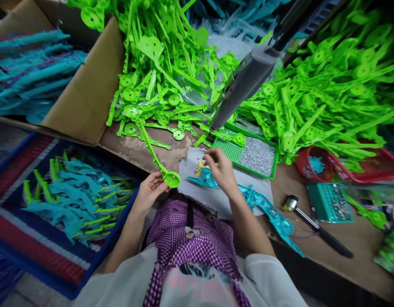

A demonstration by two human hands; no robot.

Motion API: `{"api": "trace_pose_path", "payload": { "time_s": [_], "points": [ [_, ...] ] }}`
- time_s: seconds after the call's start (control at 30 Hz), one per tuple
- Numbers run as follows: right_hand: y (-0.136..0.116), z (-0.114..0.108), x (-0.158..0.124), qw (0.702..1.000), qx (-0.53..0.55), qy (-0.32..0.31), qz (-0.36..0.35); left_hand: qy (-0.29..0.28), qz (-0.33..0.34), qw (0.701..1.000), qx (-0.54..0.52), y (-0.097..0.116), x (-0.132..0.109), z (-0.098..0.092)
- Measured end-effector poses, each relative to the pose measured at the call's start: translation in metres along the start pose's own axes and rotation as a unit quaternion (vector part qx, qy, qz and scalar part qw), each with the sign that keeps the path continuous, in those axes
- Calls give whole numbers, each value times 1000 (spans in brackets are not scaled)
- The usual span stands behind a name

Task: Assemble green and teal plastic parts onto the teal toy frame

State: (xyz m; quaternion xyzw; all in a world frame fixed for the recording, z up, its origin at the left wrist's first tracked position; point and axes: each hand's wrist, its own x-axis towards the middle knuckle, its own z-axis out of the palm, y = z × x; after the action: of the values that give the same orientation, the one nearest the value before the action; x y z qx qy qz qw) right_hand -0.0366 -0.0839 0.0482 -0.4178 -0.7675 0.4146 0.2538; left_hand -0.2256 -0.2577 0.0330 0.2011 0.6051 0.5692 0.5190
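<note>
The left grip (150, 189) is clenched around the round end of a long green plastic piece (172, 179), whose stem slants up and away from it. Just to its right, the right grip (221, 170) bends its fingers down onto a teal piece (205, 180) on a white cloth (188, 168) on the tabletop (360, 238); whether it pinches anything I cannot tell. A hammer (312, 224) lies further right.

A small assembly workshop: heaped green plastic parts (328, 85) from 12 to 2 o'clock, a blue crate (118, 228) of assembled pieces at 8, a hammer (321, 232) and screw tray (229, 149) on a worn bench (360, 243).
</note>
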Motion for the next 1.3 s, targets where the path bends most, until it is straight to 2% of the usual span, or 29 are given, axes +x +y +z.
{"api": "trace_pose_path", "payload": {
  "time_s": [0.1, 0.2, 0.3, 0.37, 0.47, 0.6, 0.7, 0.8, 0.9, 1.03, 1.2, 1.3],
  "points": [
    [9, -25, -34, 996, 74, 35, 37, -5, 26, 999, 39, 17, 18, 16],
    [13, -33, -62, 989, 101, 93, 63, -37, 19, 997, 62, 21, 34, 38],
    [11, -28, -77, 986, 56, 145, 54, -74, -8, 995, 72, 6, 33, 55],
    [11, -23, -78, 992, -6, 123, 37, -84, -15, 992, 96, -8, 30, 59],
    [18, -14, -73, 995, -74, 60, 22, -82, 6, 983, 165, -18, 32, 58],
    [34, -7, -64, 992, -126, 12, -10, -97, 65, 945, 306, -4, 53, 58],
    [44, -6, -66, 993, -118, 1, 7, -139, 93, 911, 378, 9, 69, 60],
    [47, -3, -74, 997, -71, -24, 28, -177, 108, 900, 384, 9, 75, 61],
    [46, 3, -82, 999, -41, -4, 35, -181, 136, 891, 394, 0, 67, 57],
    [46, 10, -83, 998, -15, 23, 50, -140, 196, 865, 440, -10, 56, 51],
    [41, 21, -73, 998, 15, 26, 47, -168, 223, 838, 469, -8, 68, 49],
    [40, 27, -67, 998, 23, 40, 53, -166, 253, 829, 471, -2, 71, 48]
  ]
}}
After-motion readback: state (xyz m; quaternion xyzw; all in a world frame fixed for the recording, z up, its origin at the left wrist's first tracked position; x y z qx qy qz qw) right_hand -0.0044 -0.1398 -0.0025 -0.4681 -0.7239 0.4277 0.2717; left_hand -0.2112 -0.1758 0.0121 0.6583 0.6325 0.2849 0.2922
